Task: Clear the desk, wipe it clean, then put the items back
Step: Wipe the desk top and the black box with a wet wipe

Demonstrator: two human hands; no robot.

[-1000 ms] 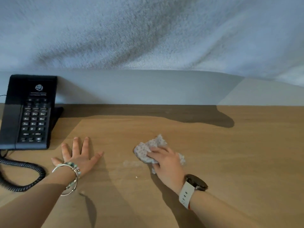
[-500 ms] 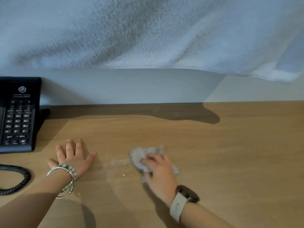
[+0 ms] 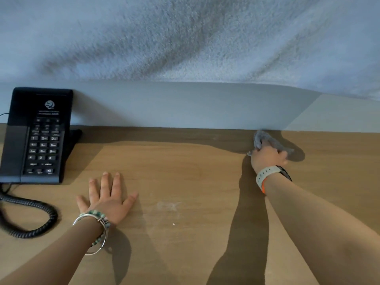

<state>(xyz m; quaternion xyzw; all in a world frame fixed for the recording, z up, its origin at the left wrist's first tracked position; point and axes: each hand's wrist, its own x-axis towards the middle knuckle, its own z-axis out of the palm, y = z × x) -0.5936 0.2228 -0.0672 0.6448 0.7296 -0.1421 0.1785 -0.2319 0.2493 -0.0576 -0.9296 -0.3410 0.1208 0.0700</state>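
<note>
Wiping at the back edge of the desk (image 3: 205, 171): right hand (image 3: 268, 156) grips the cloth (image 3: 265, 139) against the wall (image 3: 185, 105), left hand (image 3: 107, 200) flat, open by the phone (image 3: 39, 136), 1 dusty smear (image 3: 167, 205) front-left of the cloth, nearer the left hand, so the next pass probably heads there.

The surface (image 3: 185, 171) is smooth, matt wood-grain, with a pale dusty smear (image 3: 166, 205) towards 6 o'clock. The cloth (image 3: 265, 140) at 2 o'clock is soft grey fabric. The phone (image 3: 37, 136) at 9 o'clock is matt black plastic. The wall (image 3: 185, 38) at 12 o'clock looks rough.
</note>
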